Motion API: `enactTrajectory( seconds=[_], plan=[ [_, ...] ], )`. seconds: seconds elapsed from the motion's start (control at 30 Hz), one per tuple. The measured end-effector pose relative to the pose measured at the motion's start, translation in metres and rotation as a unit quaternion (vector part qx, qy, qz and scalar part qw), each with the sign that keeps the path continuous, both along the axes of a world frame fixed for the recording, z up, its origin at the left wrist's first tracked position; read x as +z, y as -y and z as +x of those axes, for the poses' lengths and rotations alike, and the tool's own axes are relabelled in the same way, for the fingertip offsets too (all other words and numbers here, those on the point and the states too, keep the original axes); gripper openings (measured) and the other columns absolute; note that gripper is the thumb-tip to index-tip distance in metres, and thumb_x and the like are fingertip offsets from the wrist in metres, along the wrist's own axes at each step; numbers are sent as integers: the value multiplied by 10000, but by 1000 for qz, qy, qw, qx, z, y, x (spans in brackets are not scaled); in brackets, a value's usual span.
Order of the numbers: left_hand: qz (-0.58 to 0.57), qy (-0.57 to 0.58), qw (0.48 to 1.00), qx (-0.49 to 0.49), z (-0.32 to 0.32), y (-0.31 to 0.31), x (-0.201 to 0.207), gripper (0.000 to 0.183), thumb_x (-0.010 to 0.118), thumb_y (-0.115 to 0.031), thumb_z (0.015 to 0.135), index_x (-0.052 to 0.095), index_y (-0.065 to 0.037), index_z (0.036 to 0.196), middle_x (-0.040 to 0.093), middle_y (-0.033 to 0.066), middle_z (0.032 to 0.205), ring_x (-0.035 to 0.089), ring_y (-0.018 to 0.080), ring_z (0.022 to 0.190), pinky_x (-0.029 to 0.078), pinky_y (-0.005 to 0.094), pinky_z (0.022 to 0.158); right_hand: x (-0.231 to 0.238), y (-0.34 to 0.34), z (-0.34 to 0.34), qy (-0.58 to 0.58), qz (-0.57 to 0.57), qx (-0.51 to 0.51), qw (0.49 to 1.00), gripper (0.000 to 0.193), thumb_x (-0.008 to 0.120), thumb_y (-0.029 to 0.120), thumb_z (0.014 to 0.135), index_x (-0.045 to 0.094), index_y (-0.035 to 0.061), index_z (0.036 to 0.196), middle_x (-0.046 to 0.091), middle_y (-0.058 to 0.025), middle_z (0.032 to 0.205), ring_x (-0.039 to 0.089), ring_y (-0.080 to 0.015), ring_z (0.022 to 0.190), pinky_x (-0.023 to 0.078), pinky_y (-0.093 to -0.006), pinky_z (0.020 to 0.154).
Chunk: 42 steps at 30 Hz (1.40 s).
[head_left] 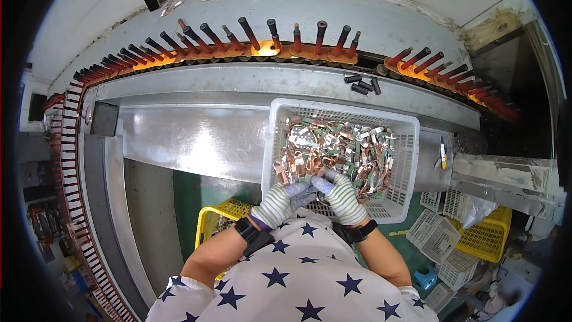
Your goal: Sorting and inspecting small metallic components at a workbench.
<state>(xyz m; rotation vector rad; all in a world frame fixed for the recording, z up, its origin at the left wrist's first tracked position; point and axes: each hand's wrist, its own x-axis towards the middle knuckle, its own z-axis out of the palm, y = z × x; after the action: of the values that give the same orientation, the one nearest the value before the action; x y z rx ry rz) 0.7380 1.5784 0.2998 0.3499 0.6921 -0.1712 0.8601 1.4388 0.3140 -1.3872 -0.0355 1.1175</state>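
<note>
My left hand (277, 204) and my right hand (343, 198), both in striped knit gloves, meet over the near side of a white plastic basket (413, 170). The basket holds a heap of small metal parts (357, 152), copper and silver in colour, several with green sections. Both hands are closed, their fingertips drawn together near the middle. Copper and green pieces lie right at the fingertips, and which of them is gripped cannot be told apart from the heap. Part of the fingers is hidden behind the gloves.
Behind the basket runs a curved conveyor chain with upright black-tipped pegs (247, 33). Several loose black sleeves (360, 85) lie on the metal ledge. A knife-like yellow tool (443, 154) rests to the right. Yellow baskets (205, 218) and stacked white crates (435, 235) stand lower down.
</note>
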Motion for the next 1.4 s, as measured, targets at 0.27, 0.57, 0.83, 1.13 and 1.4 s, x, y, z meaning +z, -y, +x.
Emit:
enactTrajectory(
  seconds=[0.27, 0.57, 0.83, 1.13, 1.4],
  plan=[
    [-30, 5, 1000, 6, 0, 0, 2, 397, 641, -117, 930, 545, -91, 1315, 629, 61, 1251, 592, 212, 1186, 478, 428, 1026, -17, 11, -3, -117, 38, -97, 988, 141, 731, 164, 876, 681, 99, 990, 682, 6, 926, 628, -107, 832, 492, -255, 749],
    [-11, 10, 1000, -7, 7, -1, 14, 400, 618, -128, 943, 538, -65, 1330, 621, 107, 1278, 595, 223, 1184, 478, 409, 1028, -29, 15, 1, -199, 91, -151, 964, 271, 734, 205, 877, 665, 47, 1085, 685, -45, 974, 641, -159, 875, 516, -313, 788],
    [-23, 3, 1000, -4, 4, 1, 12, 375, 629, -113, 934, 556, -66, 1299, 630, 107, 1262, 611, 221, 1152, 487, 411, 1016, -24, 19, -2, -240, 125, -177, 946, 269, 727, 180, 874, 653, 49, 1097, 667, -56, 1007, 619, -170, 919, 496, -315, 835],
    [-50, -7, 999, 5, 0, 0, 4, 342, 631, -107, 929, 584, -55, 1264, 653, 101, 1220, 622, 227, 1137, 487, 412, 1021, -29, 23, -4, -270, 113, -182, 939, 250, 730, 177, 871, 667, 56, 1080, 675, -54, 1018, 624, -161, 933, 505, -318, 845],
    [43, -40, 993, 102, 0, -40, 0, 320, 622, -115, 929, 595, 5, 1224, 642, 105, 1190, 615, 228, 1116, 514, 387, 987, -32, 27, -3, -259, 84, -210, 939, 244, 745, 184, 861, 642, 91, 1062, 668, -35, 1034, 603, -175, 986, 466, -324, 879]
  ],
)
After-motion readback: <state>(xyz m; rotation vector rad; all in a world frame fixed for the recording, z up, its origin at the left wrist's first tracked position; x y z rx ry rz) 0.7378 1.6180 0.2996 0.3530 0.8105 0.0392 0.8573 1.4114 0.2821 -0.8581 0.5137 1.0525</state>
